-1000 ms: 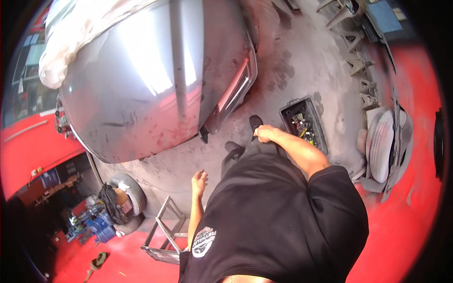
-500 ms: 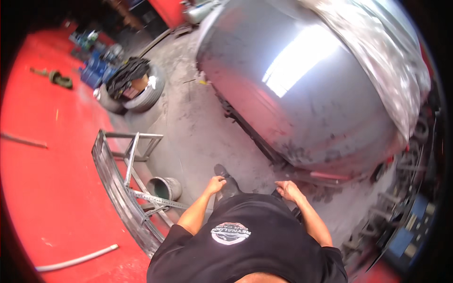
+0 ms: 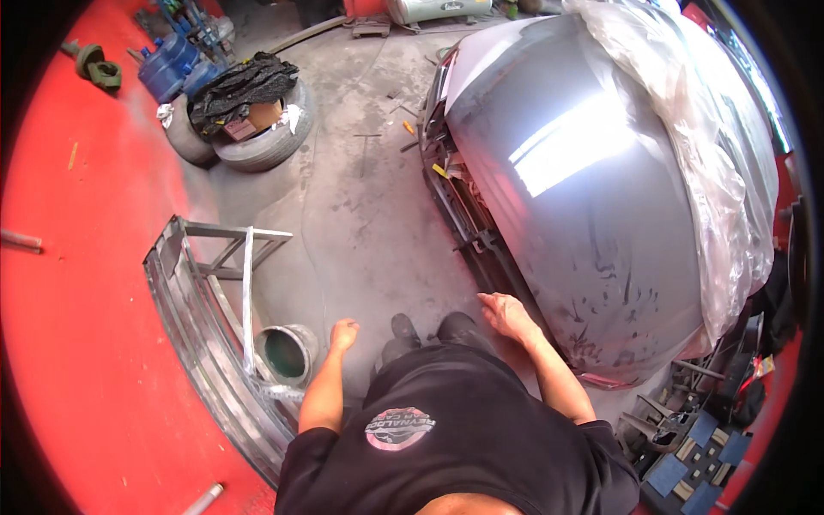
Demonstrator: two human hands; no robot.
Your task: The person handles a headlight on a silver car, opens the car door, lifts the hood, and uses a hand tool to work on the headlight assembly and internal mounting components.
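The left grip [image 3: 345,333] hides its own fingertips; a plastic sheet [image 3: 734,206] obscures part of the car [image 3: 566,227]; the top edge crops a pale tank [image 3: 439,9].

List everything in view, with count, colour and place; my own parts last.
car: one, grey, right of centre
plastic sheet: one, clear, draped over the car
tires: at least two, grey, upper left
black plastic: one heap, on the tires
cardboard box: one, brown, beside the black plastic
water jugs: at least two, blue, upper left
cylindrical tank: one, pale green, top centre
metal frame: one, grey, left
bucket: one, grey, beside the metal frame
wall: one, red, far left
floor: one, grey, centre
clutter: uncountable, mixed, lower right
shirt: one, black, bottom
shoes: two, dark, centre
left hand: one, bare, right of the bucket
right hand: one, bare, near the car's front
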